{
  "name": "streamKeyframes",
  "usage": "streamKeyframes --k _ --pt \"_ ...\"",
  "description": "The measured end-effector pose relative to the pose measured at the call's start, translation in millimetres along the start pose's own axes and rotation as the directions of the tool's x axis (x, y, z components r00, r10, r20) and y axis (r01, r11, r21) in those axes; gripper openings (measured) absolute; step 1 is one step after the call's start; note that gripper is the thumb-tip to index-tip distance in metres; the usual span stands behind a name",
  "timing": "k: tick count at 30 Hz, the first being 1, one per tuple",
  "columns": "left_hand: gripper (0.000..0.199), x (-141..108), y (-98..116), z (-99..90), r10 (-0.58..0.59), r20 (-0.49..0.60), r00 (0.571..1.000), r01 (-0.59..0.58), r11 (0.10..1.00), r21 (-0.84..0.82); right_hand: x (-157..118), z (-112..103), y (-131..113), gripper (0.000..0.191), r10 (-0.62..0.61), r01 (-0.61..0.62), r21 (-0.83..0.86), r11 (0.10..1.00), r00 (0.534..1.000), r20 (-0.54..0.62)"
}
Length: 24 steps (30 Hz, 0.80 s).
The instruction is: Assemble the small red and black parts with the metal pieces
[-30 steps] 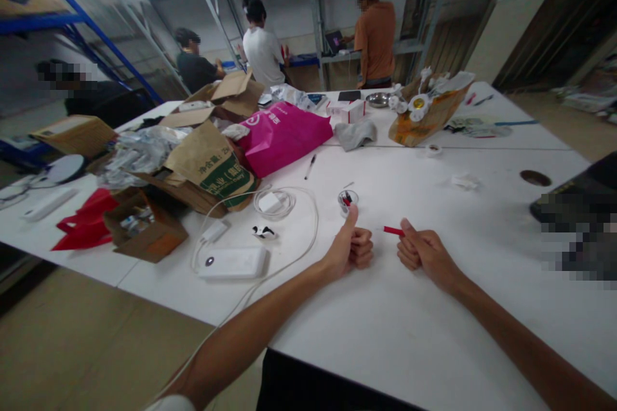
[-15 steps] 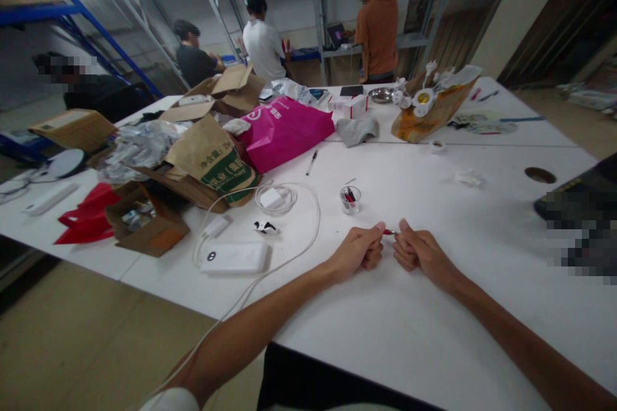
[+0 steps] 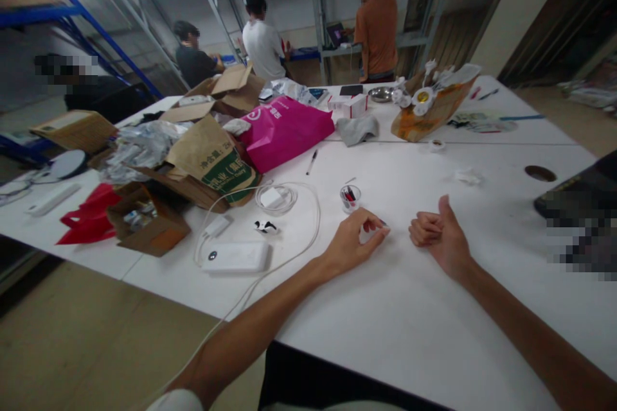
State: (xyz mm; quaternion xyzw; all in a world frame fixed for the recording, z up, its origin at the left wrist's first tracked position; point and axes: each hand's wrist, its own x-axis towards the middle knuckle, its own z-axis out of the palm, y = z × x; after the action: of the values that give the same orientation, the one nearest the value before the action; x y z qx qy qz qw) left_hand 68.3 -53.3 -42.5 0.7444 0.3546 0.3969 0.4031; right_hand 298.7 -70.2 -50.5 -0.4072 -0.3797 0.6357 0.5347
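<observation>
A small dark piece (image 3: 384, 224) shows at the fingertips of the left hand (image 3: 351, 241), above the white table (image 3: 400, 327); the thumb and forefinger come nearly together there, but whether they are clamped on it I cannot tell. Well apart from it to the right, the right hand (image 3: 447, 241) has its fingers curled in and its thumb raised; whether anything is inside the curl I cannot tell. Just beyond the left hand stands a clear cup (image 3: 345, 205) with red and black pieces (image 3: 349, 195) in it. Farther off lie a black pen (image 3: 312, 162), a pink bag (image 3: 294, 131) and a grey cloth (image 3: 357, 131). To the left are a white power bank (image 3: 236, 257), a coiled cable (image 3: 290, 202) and a cardboard box (image 3: 152, 231). In the background, a person in an orange-brown shirt (image 3: 376, 32) stands at the shelving, near another in a white shirt (image 3: 263, 48)
</observation>
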Motion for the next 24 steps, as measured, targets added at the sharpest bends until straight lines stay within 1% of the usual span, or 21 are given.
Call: streamKeyframes --k 2,3,4,5,6,7,8,9,10,12,14,17,20,22,24 --pt "0.039 0.8 -2.4 -0.2 -0.116 -0.017 0.993 0.115 0.992 -0.060 0.6 -3.2 -4.8 0.082 0.024 -0.024 0.031 0.999 0.999 -0.021" --pt "0.041 1.3 -3.9 -1.0 -0.155 -0.024 0.988 0.153 0.986 -0.070 0.8 -4.5 -6.1 0.082 0.035 -0.034 0.040 0.999 0.999 -0.031" --pt "0.042 1.8 -5.8 -2.4 -0.159 -0.031 0.987 0.157 0.986 -0.055 1.0 -5.6 -6.7 0.083 0.044 -0.042 0.048 0.998 0.998 -0.040" --pt "0.040 2.4 -8.2 -4.1 -0.121 -0.028 0.992 0.121 0.993 -0.010 1.2 -6.5 -6.6 0.083 0.051 -0.048 0.055 0.997 0.998 -0.044" --pt "0.037 3.2 -11.4 -5.8 -0.046 -0.004 0.999 0.046 0.997 0.059 1.6 -7.1 -6.1 0.083 0.054 -0.051 0.060 0.997 0.998 -0.043" --pt "0.033 3.9 -15.2 -7.3 0.049 0.043 0.998 -0.054 0.989 0.140 2.0 -7.5 -5.5 0.082 0.053 -0.051 0.061 0.997 0.998 -0.039" --pt "0.034 4.8 -19.7 -8.3 0.141 0.107 0.984 -0.161 0.962 0.218 2.4 -7.7 -4.7 0.082 0.049 -0.048 0.057 0.997 0.998 -0.032" --pt "0.039 5.6 -24.6 -8.5 0.208 0.174 0.962 -0.251 0.926 0.282 2.7 -7.7 -4.1 0.082 0.042 -0.041 0.050 0.998 0.999 -0.025" --pt "0.043 6.4 -29.7 -8.1 0.243 0.219 0.945 -0.306 0.893 0.330 2.9 -7.4 -3.7 0.081 0.035 -0.034 0.043 0.998 0.999 -0.020" --pt "0.044 7.7 -39.2 -5.9 0.263 0.243 0.934 -0.343 0.851 0.398 3.1 -6.4 -3.1 0.080 0.026 -0.025 0.036 0.999 1.000 -0.017" --pt "0.037 8.8 -45.9 -3.7 0.264 0.219 0.939 -0.337 0.834 0.437 3.3 -5.2 -2.5 0.077 0.022 -0.021 0.039 0.999 0.999 -0.026" --pt "0.026 9.3 -49.1 -2.7 0.243 0.171 0.955 -0.296 0.828 0.476 3.9 -4.3 0.0 0.073 0.017 -0.015 0.043 0.999 0.999 -0.041" --pt "0.025 7.7 -46.6 -3.3 0.222 0.141 0.965 -0.262 0.845 0.466 4.4 -4.7 4.3 0.069 0.011 -0.009 0.044 0.999 0.999 -0.051" --pt "0.024 5.7 -43.2 -3.4 0.213 0.113 0.971 -0.241 0.871 0.428 3.9 -4.9 7.3 0.065 -0.001 0.001 0.007 1.000 0.998 -0.067" --pt "0.024 3.5 -38.6 -2.7 0.212 0.072 0.975 -0.223 0.896 0.385 2.3 -4.2 9.7 0.060 -0.022 0.016 -0.091 0.996 0.997 -0.069"
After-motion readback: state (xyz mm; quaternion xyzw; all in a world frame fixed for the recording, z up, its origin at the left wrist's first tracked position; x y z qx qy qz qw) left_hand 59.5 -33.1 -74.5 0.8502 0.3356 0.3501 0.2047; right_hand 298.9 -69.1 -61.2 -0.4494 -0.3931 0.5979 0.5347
